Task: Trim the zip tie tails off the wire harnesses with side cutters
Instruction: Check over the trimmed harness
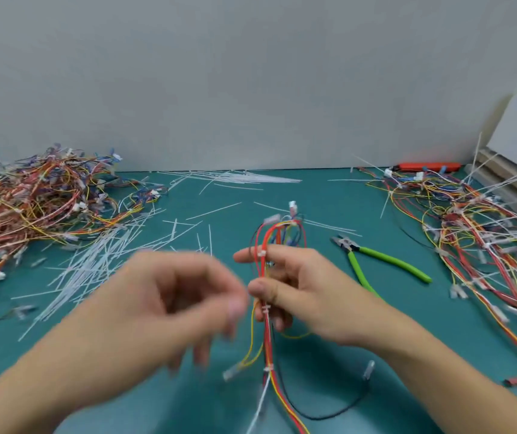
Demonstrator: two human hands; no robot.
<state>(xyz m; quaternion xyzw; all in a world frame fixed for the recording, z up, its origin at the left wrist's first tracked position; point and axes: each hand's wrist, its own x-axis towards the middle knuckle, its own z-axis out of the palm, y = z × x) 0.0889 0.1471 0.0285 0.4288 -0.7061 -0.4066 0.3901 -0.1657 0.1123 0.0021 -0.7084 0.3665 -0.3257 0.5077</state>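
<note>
My right hand (301, 289) grips a wire harness (266, 346) of red, yellow and black wires, held upright above the green mat. White zip ties ring the bundle at several spots, one just below my thumb. My left hand (182, 296) is blurred, just left of the harness, fingers loosely curled and holding nothing I can make out. The side cutters (373, 261) with bright green handles lie on the mat to the right of my right hand, jaws pointing away from me, untouched.
A big pile of harnesses (35, 202) fills the left of the green mat (329, 349). Another pile with long zip tie tails (482, 230) lies at the right. Cut white tie tails (107, 255) litter the middle and back. A grey wall stands behind.
</note>
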